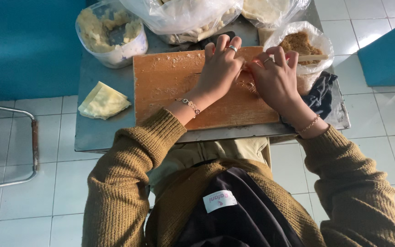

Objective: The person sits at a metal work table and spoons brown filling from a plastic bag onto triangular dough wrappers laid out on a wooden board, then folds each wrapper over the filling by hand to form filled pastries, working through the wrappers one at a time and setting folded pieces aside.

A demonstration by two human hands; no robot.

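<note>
small grey table (101, 132) on a tiled floor, bearing a wooden board (170, 87) dusted with flour. at the back: clear bags of dough (184, 18), a plastic tub of pale mash (108, 32), a bag of brown filling (300, 43). folded yellow wrapper (104, 101) lies left of the board. left hand (220, 68) and right hand (275, 75) press side by side on the board's far right part, fingers curled over something hidden beneath; cannot tell what they grasp.
</note>
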